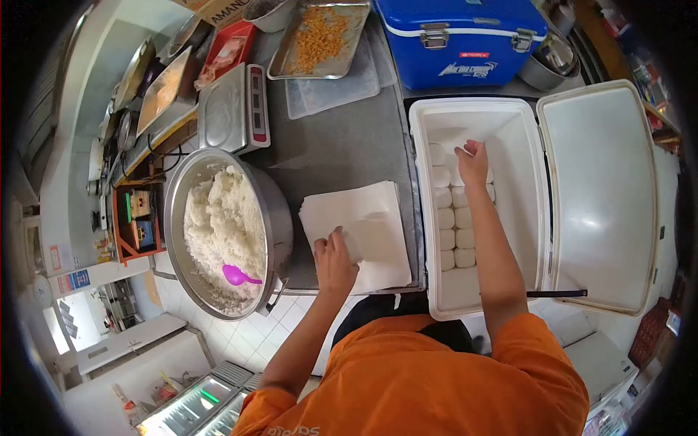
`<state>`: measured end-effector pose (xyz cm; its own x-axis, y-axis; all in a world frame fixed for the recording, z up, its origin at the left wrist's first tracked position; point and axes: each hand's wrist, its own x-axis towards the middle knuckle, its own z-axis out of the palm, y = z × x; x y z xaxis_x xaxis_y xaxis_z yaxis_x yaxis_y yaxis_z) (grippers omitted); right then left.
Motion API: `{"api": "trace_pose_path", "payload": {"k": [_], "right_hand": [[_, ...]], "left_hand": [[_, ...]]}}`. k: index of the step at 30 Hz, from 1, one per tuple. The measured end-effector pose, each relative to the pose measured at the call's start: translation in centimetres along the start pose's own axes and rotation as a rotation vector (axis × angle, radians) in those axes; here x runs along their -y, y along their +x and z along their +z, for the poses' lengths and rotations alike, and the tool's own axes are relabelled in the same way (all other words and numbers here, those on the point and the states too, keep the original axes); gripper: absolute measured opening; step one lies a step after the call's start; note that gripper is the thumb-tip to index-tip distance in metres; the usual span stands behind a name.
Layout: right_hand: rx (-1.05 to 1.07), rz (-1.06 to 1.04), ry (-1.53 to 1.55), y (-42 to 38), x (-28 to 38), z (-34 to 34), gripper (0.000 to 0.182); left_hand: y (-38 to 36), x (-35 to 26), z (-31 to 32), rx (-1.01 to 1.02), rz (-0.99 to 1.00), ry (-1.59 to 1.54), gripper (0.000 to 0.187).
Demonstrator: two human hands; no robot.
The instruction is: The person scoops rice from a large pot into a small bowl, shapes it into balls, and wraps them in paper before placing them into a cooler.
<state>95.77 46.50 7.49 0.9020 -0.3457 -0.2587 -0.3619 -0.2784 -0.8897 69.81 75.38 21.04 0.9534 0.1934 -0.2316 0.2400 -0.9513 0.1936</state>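
Observation:
My left hand (336, 263) rests on a stack of white paper sheets (378, 236) on the metal counter, its bent fingers apart and touching the top sheet. My right hand (473, 163) reaches into a white cooler box (520, 218), over rows of white rounded packets (445, 218) lined up along its left side. The fingers of that hand are loosely curled and apart, with nothing visible in them. My forearm covers some of the packets. Left of the paper, a large metal pot (280, 218) holds white rice (225, 207) with a purple spoon (238, 275) on it.
The cooler's lid (603, 196) stands open to the right. Behind it sits a blue cooler (462, 43). A digital scale (225, 112), a tray of orange-yellow crumbs (320, 40) and clear plastic lids (331, 94) are on the counter's far part.

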Motion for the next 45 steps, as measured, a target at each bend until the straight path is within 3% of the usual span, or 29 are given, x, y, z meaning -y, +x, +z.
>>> {"api": "trace_pose_path", "payload": {"k": [3,7,10,11,13,15,17,18,20,21,22,23,25,28,33,35,37,39,41,42,44,45], "right_hand": [[-0.051,-0.175,0.211,-0.5,2.7,-0.4,0.04],[-0.031,-0.41,0.268,-4.8,9.6,-2.8,0.031],[0.18,-0.463,0.34,-11.6,16.1,-2.2,0.024],[0.278,-0.466,0.276,-14.8,18.4,-1.2,0.018],[0.445,-0.469,0.186,-21.7,21.9,1.7,0.014],[0.611,-0.65,0.163,-29.5,24.4,5.5,0.008],[0.862,-0.721,0.103,-36.1,25.6,9.8,0.003],[0.971,-0.766,-0.086,-39.0,25.5,11.8,0.007],[1.001,-1.169,-0.25,-43.2,24.3,16.9,0.011],[0.963,-1.271,-0.602,-46.0,25.7,17.8,0.011],[0.931,-1.33,-0.672,-47.3,24.3,20.0,0.011],[0.898,-1.389,-0.738,-48.0,22.4,22.4,0.012],[0.922,-1.418,-0.836,-48.6,21.5,24.9,0.012],[0.93,-1.503,-0.97,-49.1,22.7,26.2,0.012],[0.936,-1.491,-0.909,-49.9,24.7,27.0,0.015],[1.166,-1.063,-1.133,-48.9,26.6,28.2,0.027],[1.213,-0.982,-1.141,-47.7,29.4,27.6,0.032],[1.259,-0.917,-1.147,-47.7,32.9,27.1,0.037],[0.926,-1.039,-0.953,-48.3,35.1,26.9,0.037],[0.927,-1.038,-0.954,-48.2,35.2,27.9,0.037],[0.654,-1.251,-0.867,-47.5,33.8,31.2,0.036],[0.649,-1.247,-0.87,-47.0,31.7,33.0,0.036]], "left_hand": [[-0.3,0.1,-0.7,-0.005,-0.041,-0.006,0.091],[-4.2,2.1,-2.2,-0.128,-0.063,-0.14,0.091],[-9.3,3.3,-6.0,-0.04,0.049,-0.619,0.091],[-11.0,3.8,-8.1,0.0,0.074,-0.839,0.091],[-13.8,5.5,-11.7,-0.101,0.11,-0.938,0.091],[-16.3,8.0,-13.9,-0.18,0.182,-1.044,0.091],[-18.3,11.9,-15.7,-0.325,0.098,-1.274,0.093],[-18.7,14.4,-15.8,-0.479,0.066,-1.307,0.095],[-19.7,19.4,-17.5,-0.684,-0.106,-1.299,0.1],[-20.0,21.7,-18.6,-0.782,-0.189,-1.333,0.096],[-20.5,23.7,-20.1,-0.843,-0.267,-1.413,0.089],[-20.8,27.0,-19.8,-0.887,-0.213,-1.373,0.084],[-22.6,30.9,-21.8,-0.744,-0.293,-1.623,0.083],[-23.8,35.1,-21.1,-0.749,-0.296,-1.843,0.089],[-24.0,37.9,-20.3,-0.518,-0.172,-1.954,0.101],[-23.8,38.4,-20.1,-0.412,-0.077,-2.193,0.106],[-24.0,39.2,-19.3,-0.385,0.001,-2.118,0.098],[-23.7,39.2,-19.1,-0.501,-0.087,-2.161,0.078],[-23.5,39.6,-18.4,-0.529,-0.089,-2.203,0.073],[-23.4,39.7,-18.2,-0.548,-0.093,-2.243,0.07],[-23.3,39.8,-18.4,-0.54,-0.135,-2.236,0.068],[-23.2,39.8,-18.5,-0.532,-0.18,-2.228,0.066]]}}
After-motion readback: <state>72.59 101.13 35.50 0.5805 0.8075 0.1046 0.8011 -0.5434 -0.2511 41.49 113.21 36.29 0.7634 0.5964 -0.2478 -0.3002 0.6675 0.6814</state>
